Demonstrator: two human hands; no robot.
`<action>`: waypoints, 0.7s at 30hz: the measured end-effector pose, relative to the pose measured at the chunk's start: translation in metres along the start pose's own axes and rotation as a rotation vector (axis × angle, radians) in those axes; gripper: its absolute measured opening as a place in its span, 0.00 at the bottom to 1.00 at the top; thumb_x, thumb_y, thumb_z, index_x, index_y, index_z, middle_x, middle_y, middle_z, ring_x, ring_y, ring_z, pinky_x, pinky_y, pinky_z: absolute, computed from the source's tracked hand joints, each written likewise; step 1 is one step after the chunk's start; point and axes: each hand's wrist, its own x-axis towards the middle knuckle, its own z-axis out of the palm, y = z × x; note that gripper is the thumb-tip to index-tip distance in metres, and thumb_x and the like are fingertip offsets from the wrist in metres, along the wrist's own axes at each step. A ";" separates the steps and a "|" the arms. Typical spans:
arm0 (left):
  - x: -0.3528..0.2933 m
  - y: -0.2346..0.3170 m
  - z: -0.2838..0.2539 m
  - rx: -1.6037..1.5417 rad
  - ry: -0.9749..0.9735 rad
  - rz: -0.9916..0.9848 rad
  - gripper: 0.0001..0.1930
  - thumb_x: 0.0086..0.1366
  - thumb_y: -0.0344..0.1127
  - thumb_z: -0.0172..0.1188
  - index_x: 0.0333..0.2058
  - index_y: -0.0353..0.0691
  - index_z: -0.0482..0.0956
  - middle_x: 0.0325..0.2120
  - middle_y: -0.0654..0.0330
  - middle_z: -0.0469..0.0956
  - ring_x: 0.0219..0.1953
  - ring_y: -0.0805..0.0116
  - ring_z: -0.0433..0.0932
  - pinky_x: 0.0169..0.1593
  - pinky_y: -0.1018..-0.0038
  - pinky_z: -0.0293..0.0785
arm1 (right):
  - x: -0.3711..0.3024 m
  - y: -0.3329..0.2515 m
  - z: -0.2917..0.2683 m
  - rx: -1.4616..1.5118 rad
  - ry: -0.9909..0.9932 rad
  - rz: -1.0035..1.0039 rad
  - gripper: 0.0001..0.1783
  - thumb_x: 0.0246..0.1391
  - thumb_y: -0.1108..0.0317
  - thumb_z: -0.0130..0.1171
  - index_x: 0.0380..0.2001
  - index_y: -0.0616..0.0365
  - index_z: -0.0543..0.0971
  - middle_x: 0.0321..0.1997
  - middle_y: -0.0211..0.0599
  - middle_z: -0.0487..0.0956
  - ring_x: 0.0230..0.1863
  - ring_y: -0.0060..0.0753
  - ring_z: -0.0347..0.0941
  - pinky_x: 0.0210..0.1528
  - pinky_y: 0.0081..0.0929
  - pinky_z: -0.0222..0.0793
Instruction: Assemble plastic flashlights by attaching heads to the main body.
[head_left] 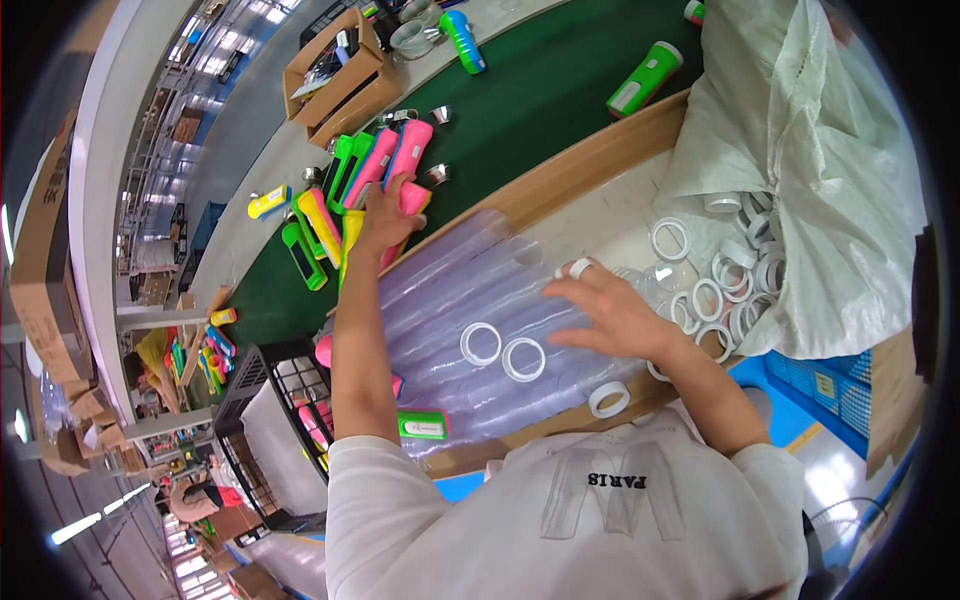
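My left hand [385,215] reaches into a pile of coloured flashlights on the green conveyor belt. Its thumb and fingers close around a pink flashlight [413,199], partly hidden by the hand. Next to it lie pink, green and yellow flashlights, such as an upper pink one [408,148] and a yellow one [320,222]. My right hand [610,312] hovers with fingers apart over clear plastic tubes [450,300]. A small white piece [579,267] shows at one finger; whether it is worn or held I cannot tell. Two white rings [523,359] lie on the tubes.
More white rings [735,280] spill from a woven white sack [800,150] on the right. A cardboard strip [570,180] edges the belt. Beyond are an open carton [345,80] and small silvery cups [438,175]. A black crate [270,430] stands left, a blue basket [820,390] right.
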 end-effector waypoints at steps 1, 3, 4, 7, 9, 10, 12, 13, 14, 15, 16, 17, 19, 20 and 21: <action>-0.013 -0.018 -0.005 -0.005 -0.034 0.038 0.44 0.42 0.36 0.72 0.60 0.58 0.63 0.58 0.37 0.55 0.61 0.36 0.58 0.65 0.56 0.58 | 0.000 -0.007 0.006 -0.082 -0.086 -0.139 0.29 0.45 0.59 0.70 0.50 0.56 0.73 0.47 0.49 0.73 0.52 0.51 0.69 0.53 0.42 0.67; -0.037 -0.040 -0.001 0.037 0.064 0.086 0.44 0.42 0.34 0.72 0.60 0.58 0.63 0.60 0.37 0.53 0.62 0.36 0.57 0.66 0.55 0.57 | -0.001 -0.020 0.022 -0.086 -0.218 -0.169 0.38 0.42 0.56 0.71 0.56 0.57 0.69 0.53 0.51 0.69 0.57 0.55 0.63 0.58 0.47 0.60; -0.048 -0.048 -0.002 0.085 0.159 0.139 0.44 0.42 0.33 0.73 0.61 0.59 0.64 0.62 0.38 0.50 0.62 0.35 0.57 0.66 0.55 0.57 | 0.002 -0.031 0.028 -0.129 -0.307 -0.170 0.38 0.42 0.56 0.71 0.55 0.58 0.69 0.53 0.51 0.69 0.56 0.55 0.63 0.57 0.47 0.60; -0.065 -0.036 0.002 0.187 0.286 -0.019 0.43 0.43 0.31 0.73 0.61 0.60 0.65 0.63 0.40 0.48 0.61 0.35 0.59 0.63 0.55 0.64 | 0.000 -0.038 0.045 -0.228 -0.423 -0.163 0.38 0.42 0.58 0.71 0.55 0.61 0.68 0.54 0.51 0.69 0.53 0.54 0.63 0.56 0.43 0.60; -0.076 -0.029 -0.008 0.120 0.340 -0.042 0.42 0.44 0.31 0.72 0.60 0.60 0.66 0.62 0.39 0.49 0.59 0.36 0.62 0.60 0.55 0.67 | -0.002 -0.039 0.047 -0.286 -0.403 -0.156 0.37 0.43 0.62 0.70 0.55 0.61 0.68 0.54 0.53 0.68 0.52 0.53 0.65 0.55 0.42 0.63; -0.084 -0.030 -0.013 0.101 0.436 0.041 0.42 0.45 0.32 0.72 0.60 0.60 0.66 0.62 0.40 0.48 0.58 0.36 0.62 0.59 0.55 0.68 | -0.004 -0.040 0.046 -0.292 -0.400 -0.163 0.37 0.43 0.62 0.70 0.55 0.61 0.68 0.54 0.53 0.68 0.52 0.53 0.65 0.55 0.42 0.63; -0.099 -0.013 -0.025 0.034 0.568 0.116 0.39 0.49 0.32 0.71 0.61 0.58 0.65 0.59 0.42 0.57 0.55 0.40 0.67 0.56 0.57 0.69 | -0.010 -0.041 0.039 -0.034 -0.159 -0.052 0.34 0.43 0.66 0.69 0.54 0.63 0.68 0.53 0.56 0.67 0.55 0.57 0.65 0.56 0.41 0.65; -0.109 -0.002 -0.036 0.036 0.563 0.124 0.39 0.49 0.32 0.71 0.61 0.58 0.65 0.59 0.42 0.57 0.55 0.40 0.67 0.56 0.57 0.69 | -0.008 -0.042 0.035 -0.023 -0.091 -0.038 0.35 0.44 0.68 0.68 0.56 0.61 0.66 0.56 0.59 0.64 0.56 0.62 0.66 0.56 0.41 0.67; -0.116 0.013 -0.050 -0.097 0.483 0.179 0.39 0.51 0.33 0.70 0.62 0.55 0.64 0.57 0.43 0.62 0.54 0.42 0.69 0.55 0.59 0.70 | -0.006 -0.043 0.030 0.024 -0.063 0.013 0.35 0.45 0.69 0.67 0.57 0.58 0.66 0.57 0.58 0.63 0.54 0.58 0.67 0.55 0.40 0.67; -0.124 0.029 -0.063 -0.228 0.398 0.232 0.39 0.52 0.33 0.69 0.62 0.53 0.62 0.54 0.44 0.67 0.53 0.45 0.70 0.55 0.60 0.70 | -0.002 -0.043 0.026 0.073 -0.035 0.061 0.36 0.45 0.69 0.66 0.58 0.56 0.65 0.58 0.58 0.62 0.52 0.55 0.69 0.55 0.38 0.68; -0.134 0.049 -0.074 -0.225 0.394 0.279 0.40 0.53 0.34 0.69 0.63 0.50 0.60 0.53 0.45 0.69 0.52 0.46 0.72 0.55 0.61 0.70 | 0.003 -0.045 0.023 0.128 -0.019 0.117 0.36 0.44 0.70 0.66 0.59 0.53 0.65 0.59 0.55 0.62 0.47 0.46 0.71 0.53 0.35 0.69; -0.145 0.073 -0.082 -0.225 0.388 0.326 0.40 0.54 0.34 0.68 0.64 0.48 0.58 0.51 0.46 0.72 0.51 0.48 0.73 0.55 0.62 0.70 | 0.006 -0.044 0.022 0.126 -0.011 0.125 0.36 0.44 0.70 0.66 0.59 0.53 0.65 0.59 0.55 0.62 0.47 0.46 0.71 0.53 0.35 0.69; -0.166 0.108 -0.096 -0.553 0.213 0.303 0.41 0.56 0.34 0.68 0.65 0.43 0.55 0.51 0.50 0.72 0.50 0.56 0.75 0.54 0.66 0.70 | 0.010 -0.045 0.019 0.122 0.095 0.085 0.37 0.43 0.71 0.66 0.59 0.51 0.65 0.58 0.53 0.62 0.42 0.39 0.70 0.51 0.33 0.69; -0.174 0.121 -0.099 -0.718 0.162 0.317 0.41 0.56 0.34 0.68 0.65 0.41 0.55 0.49 0.52 0.73 0.49 0.61 0.75 0.53 0.68 0.70 | 0.010 -0.046 0.015 0.111 0.122 0.078 0.39 0.42 0.73 0.67 0.60 0.52 0.64 0.57 0.52 0.63 0.40 0.39 0.69 0.49 0.32 0.69; -0.182 0.129 -0.104 -0.806 0.057 0.257 0.36 0.56 0.34 0.68 0.61 0.37 0.59 0.46 0.56 0.74 0.47 0.69 0.74 0.51 0.71 0.70 | 0.009 -0.044 0.014 0.111 0.128 0.083 0.39 0.42 0.73 0.67 0.60 0.52 0.64 0.57 0.52 0.63 0.40 0.39 0.69 0.49 0.32 0.69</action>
